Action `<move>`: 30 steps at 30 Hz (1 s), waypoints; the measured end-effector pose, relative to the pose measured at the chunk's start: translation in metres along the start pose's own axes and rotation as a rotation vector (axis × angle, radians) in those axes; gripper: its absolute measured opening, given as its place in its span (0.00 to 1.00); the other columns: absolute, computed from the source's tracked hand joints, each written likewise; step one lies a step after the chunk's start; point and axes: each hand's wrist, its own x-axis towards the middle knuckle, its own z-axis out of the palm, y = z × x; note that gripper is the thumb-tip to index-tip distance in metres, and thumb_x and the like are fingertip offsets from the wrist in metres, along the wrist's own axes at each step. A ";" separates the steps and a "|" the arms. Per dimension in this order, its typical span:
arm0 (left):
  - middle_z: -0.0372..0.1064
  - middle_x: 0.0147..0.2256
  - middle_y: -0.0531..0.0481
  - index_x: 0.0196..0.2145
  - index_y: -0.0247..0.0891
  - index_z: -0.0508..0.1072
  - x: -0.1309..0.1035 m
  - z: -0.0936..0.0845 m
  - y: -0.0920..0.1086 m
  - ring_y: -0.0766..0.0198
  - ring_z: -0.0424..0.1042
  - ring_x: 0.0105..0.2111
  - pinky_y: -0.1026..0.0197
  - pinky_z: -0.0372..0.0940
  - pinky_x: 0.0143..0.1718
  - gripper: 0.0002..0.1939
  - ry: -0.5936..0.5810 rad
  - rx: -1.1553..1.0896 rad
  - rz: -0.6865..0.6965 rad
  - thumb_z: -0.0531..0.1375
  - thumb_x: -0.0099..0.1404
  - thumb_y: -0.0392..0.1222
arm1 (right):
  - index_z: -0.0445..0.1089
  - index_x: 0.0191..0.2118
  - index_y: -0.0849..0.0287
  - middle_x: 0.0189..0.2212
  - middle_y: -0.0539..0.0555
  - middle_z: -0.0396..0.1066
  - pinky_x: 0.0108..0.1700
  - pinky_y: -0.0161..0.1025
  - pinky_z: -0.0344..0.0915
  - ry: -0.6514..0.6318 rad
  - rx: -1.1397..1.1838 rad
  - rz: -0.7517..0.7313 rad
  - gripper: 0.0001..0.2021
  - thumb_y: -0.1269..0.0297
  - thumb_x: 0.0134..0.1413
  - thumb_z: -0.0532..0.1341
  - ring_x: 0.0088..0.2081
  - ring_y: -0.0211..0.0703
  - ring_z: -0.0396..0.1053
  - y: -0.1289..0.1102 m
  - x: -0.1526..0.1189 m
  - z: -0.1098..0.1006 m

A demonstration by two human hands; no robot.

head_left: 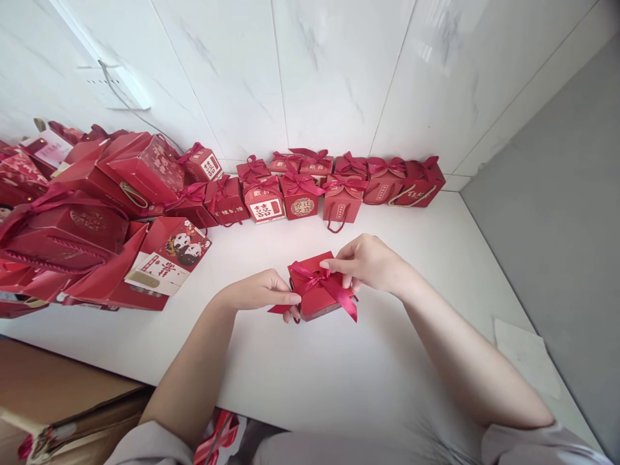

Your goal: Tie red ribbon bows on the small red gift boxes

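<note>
- Plainly, the red box is near the middle of the frame, on or just above the white table; contact underneath cannot be told.
- The left hand is clamped on the box's left edge, thumb above and fingertips below, beside a ribbon end.
- The right hand curls over the box's far right part, thumb tip beside the bow; whether it pinches a loop, I cannot tell.
- For a neat bow, I would steady the box with the left hand, tug lightly at the loops, and keep the ribbon flat and the knot centred; a hard pull could dent the lid.
- A row of small boxes stands along the back of the table, and bigger boxes crowd the left side.
- White marbled tiles fill the top, with a socket at upper left.
- A grey panel borders the right; an open carton sits lower left.
</note>
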 end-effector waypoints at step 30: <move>0.76 0.29 0.44 0.30 0.32 0.80 0.003 0.003 0.003 0.66 0.70 0.29 0.66 0.64 0.33 0.18 0.093 0.023 0.046 0.60 0.67 0.51 | 0.65 0.27 0.59 0.21 0.47 0.69 0.26 0.33 0.60 -0.415 0.066 -0.177 0.19 0.47 0.56 0.62 0.21 0.33 0.62 0.015 0.011 -0.025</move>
